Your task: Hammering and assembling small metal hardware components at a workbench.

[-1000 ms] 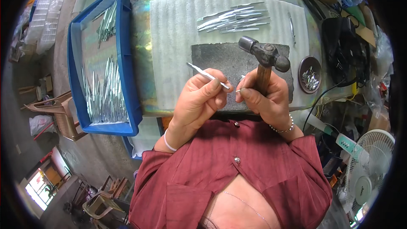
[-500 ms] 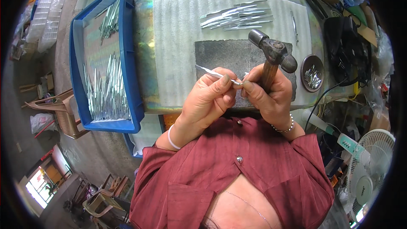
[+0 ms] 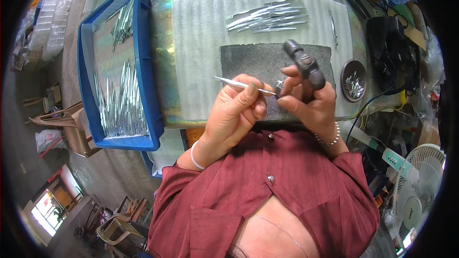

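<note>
My left hand (image 3: 234, 112) pinches a slim, pointed silver metal strip (image 3: 232, 82) between thumb and fingers. Its far end points up and left, while the other end reaches toward my right fingertips. In my right hand (image 3: 315, 110) is a ball-peen hammer (image 3: 304, 64), its dark head above the hand and its handle mostly hidden. My right thumb and index finger are apart, near the strip's end. A small shiny bit (image 3: 279, 84) shows by those fingers; its kind is unclear. Both hands are over a dark rectangular plate (image 3: 248, 57).
White foam sheet (image 3: 196, 52) lies under the plate. A pile of silver strips (image 3: 267, 18) and one separate strip (image 3: 333, 28) rest on it. A round dish (image 3: 344, 69) of small shiny parts sits right. A blue tray (image 3: 146, 62) with many strips stands left; a fan (image 3: 416, 196) is lower right.
My right hand has turned and opened its fingertips away from the strip. The hammer head has tilted, hiding its handle. The strip in my left hand has swung slightly to the left.
</note>
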`<state>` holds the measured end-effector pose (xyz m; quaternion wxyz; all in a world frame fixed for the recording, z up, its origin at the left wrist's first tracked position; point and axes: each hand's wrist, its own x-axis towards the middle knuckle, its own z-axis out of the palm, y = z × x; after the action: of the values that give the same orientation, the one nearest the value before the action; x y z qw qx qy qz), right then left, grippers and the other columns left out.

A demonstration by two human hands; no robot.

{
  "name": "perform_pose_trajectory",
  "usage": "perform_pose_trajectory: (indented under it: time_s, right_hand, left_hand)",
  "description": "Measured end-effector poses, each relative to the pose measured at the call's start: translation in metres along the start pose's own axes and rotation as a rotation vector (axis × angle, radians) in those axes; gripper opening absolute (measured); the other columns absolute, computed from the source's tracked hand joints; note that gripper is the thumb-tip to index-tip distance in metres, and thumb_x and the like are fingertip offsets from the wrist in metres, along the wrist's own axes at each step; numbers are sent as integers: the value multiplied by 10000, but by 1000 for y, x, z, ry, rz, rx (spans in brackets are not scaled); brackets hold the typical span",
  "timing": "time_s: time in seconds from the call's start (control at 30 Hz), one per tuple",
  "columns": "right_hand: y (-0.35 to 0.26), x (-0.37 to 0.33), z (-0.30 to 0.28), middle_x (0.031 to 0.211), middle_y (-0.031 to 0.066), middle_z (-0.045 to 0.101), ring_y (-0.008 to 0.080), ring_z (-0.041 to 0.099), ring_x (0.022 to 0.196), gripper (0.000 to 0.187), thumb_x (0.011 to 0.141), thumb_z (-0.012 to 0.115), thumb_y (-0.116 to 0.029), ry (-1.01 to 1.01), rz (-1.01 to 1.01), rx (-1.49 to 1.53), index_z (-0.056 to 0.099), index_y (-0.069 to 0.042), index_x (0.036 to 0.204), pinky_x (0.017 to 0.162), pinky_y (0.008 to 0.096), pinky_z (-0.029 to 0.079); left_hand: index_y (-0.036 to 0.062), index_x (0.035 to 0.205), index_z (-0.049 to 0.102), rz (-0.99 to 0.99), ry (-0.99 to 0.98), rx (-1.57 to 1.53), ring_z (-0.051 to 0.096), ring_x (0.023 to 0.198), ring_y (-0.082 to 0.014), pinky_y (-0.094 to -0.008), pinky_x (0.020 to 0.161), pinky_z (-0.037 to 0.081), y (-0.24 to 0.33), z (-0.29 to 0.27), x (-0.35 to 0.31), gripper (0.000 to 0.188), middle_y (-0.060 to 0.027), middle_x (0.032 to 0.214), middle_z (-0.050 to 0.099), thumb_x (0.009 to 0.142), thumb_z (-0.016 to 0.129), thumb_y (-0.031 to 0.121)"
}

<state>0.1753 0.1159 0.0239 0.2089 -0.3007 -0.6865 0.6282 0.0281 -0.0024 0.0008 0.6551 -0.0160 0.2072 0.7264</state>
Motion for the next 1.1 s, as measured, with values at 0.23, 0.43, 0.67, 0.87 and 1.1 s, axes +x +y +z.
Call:
perform_pose_trajectory:
  time_s: [0.23,0.43,0.67,0.87,1.1]
  right_hand:
    - [-3,-5,-19,983,121,611,166,596,763,499,728,739,-89,-11,10,-424,541,11,1175,673,294,499]
    - [2,-1,-11,942,157,591,314,607,839,455,713,718,-60,-114,-105,-552,551,-29,1135,731,362,491]
    - [6,6,-15,907,137,594,295,604,774,435,714,729,-75,-88,-188,-408,555,-24,1110,685,364,483]
    - [-3,0,-18,865,93,581,193,575,745,512,675,783,-82,-98,218,-340,562,-18,1132,676,299,460]
    - [6,10,-17,888,100,582,212,591,786,441,686,758,-78,-144,-124,-484,570,4,1077,702,300,464]
  left_hand:
    - [43,985,548,108,12,185,596,688,-125,-231,616,496,14,-3,1,123,-142,980,630,942,527,155]
    - [36,978,543,167,-21,349,584,678,-108,-211,618,482,10,0,1,103,-123,924,639,939,532,131]
    - [29,960,551,208,-1,680,560,670,-72,-199,624,476,1,3,7,51,-78,889,642,918,549,58]
    - [10,941,555,255,-12,999,534,663,-54,-191,616,477,2,7,15,50,-51,863,637,897,539,-8]
    - [3,940,563,276,20,1001,538,648,-57,-190,589,468,3,6,14,62,-45,847,634,887,547,-24]
